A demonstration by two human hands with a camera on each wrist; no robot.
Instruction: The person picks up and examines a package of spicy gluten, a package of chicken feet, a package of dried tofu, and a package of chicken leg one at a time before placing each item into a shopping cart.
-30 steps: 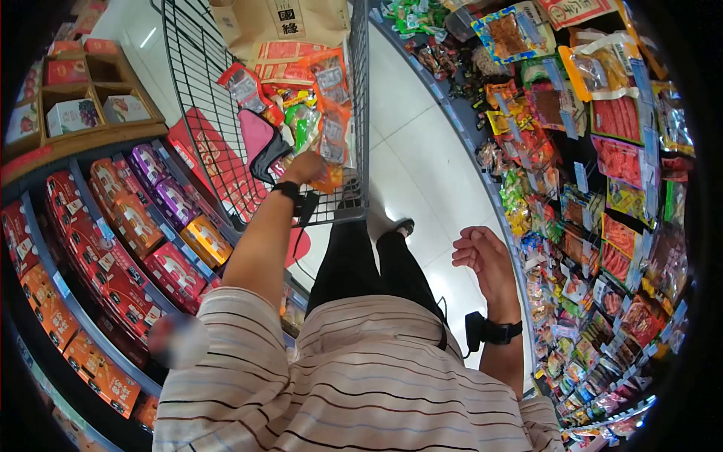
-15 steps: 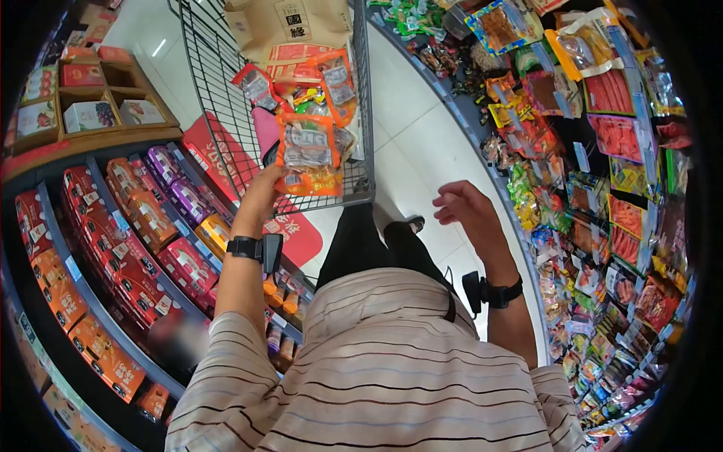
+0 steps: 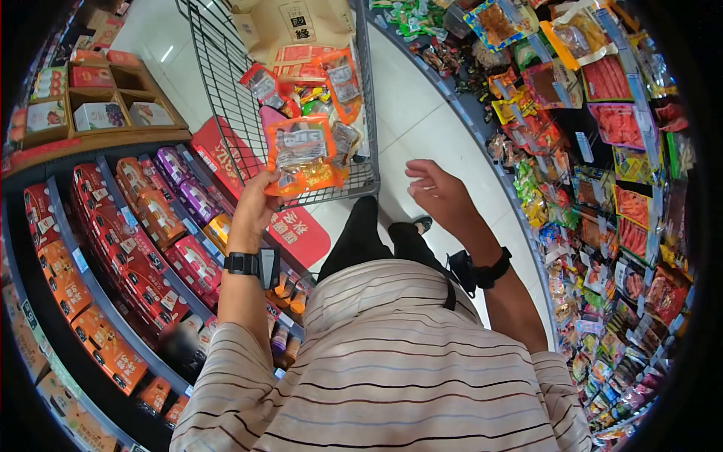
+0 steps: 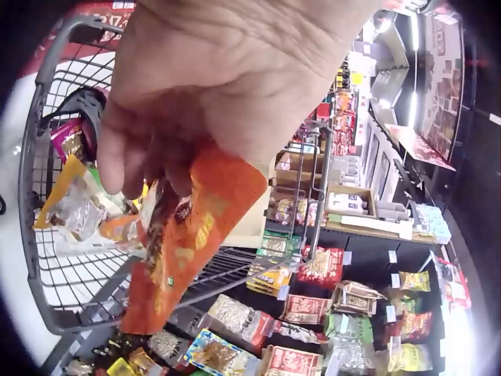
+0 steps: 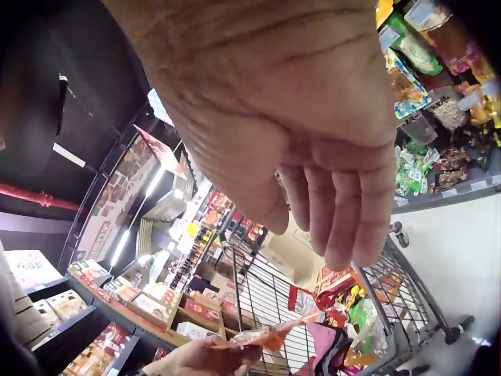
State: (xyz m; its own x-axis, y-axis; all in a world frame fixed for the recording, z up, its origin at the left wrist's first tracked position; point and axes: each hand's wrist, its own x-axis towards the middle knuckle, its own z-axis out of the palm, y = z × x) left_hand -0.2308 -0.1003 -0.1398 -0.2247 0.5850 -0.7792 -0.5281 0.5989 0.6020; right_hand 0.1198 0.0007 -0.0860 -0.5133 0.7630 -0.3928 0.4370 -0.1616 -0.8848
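Note:
My left hand [image 3: 260,202] grips the lower left corner of an orange snack bag [image 3: 301,147] with a clear window, held over the near end of a wire shopping cart [image 3: 367,98]. The left wrist view shows the bag's orange side [image 4: 211,211] hanging below the curled fingers. To the right of the cart, my right hand [image 3: 443,196] is in the air with loosely bent fingers, touching nothing. Inside the cart lie another orange bag [image 3: 343,84], a red packet [image 3: 262,84] and a large paper bag [image 3: 320,32]. A pink item [image 3: 269,117] is partly hidden by the held bag.
Shelves with boxed goods [image 3: 124,282] run along the left side. On the right stands a curved rack of hanging snack packs [image 3: 629,200]. Between them is a tiled floor [image 3: 410,113], with a red floor sticker [image 3: 297,233] by the cart.
My left hand has come back from inside the cart, lifting the orange bag up toward me and left. My right hand has moved forward and left, nearer the cart.

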